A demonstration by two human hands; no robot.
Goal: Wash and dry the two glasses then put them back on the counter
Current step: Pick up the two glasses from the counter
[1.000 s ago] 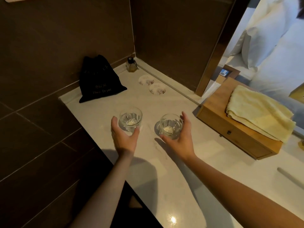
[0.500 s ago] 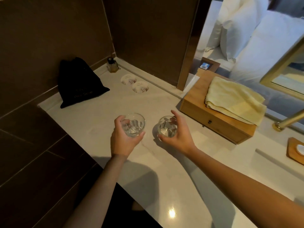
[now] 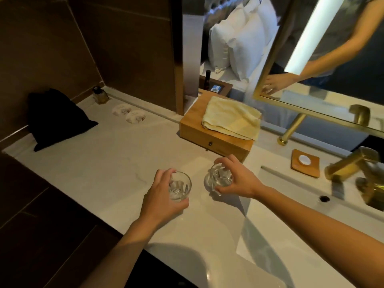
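Moved: both glasses carried off counter (image 3: 104, 163) toward sink (image 3: 291, 215) | left hand (image 3: 160, 196) grasping glass (image 3: 179, 188); right hand (image 3: 234, 179) grasping glass (image 3: 220, 176) | washing, drying, return all pending

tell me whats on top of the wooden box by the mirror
A folded pale yellow towel lies on the wooden box, covering most of its lid. What is inside the box cannot be seen.

Dark tiled wall (image 3: 52, 48), gold-framed mirror (image 3: 324, 59), pale counter (image 3: 104, 163).
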